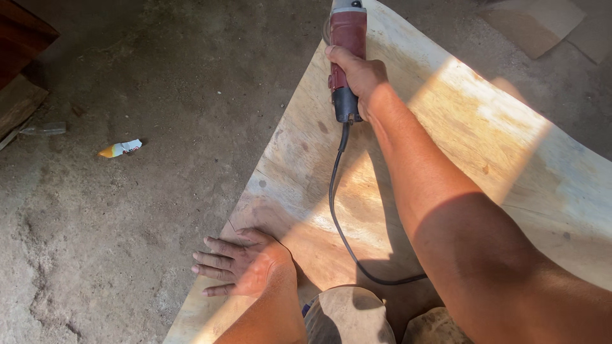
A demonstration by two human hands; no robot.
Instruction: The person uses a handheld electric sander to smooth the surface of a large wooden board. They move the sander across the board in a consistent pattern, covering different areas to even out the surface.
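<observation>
My right hand (358,75) grips the red and black body of an angle grinder (347,44) held at the far end of a large plywood sheet (446,146). The grinder's head reaches the top edge of the view, near the sheet's left edge. Its black cord (338,216) trails back across the sheet toward my knees. My left hand (237,264) lies flat with fingers spread, pressing on the sheet's near left edge, the fingertips reaching onto the ground.
Bare dirt ground (127,223) lies left of the sheet, with a small crumpled wrapper (120,148) on it. Dark wooden pieces (19,70) sit at the upper left. Flat board scraps (535,22) lie at the upper right. My knees (347,315) are below.
</observation>
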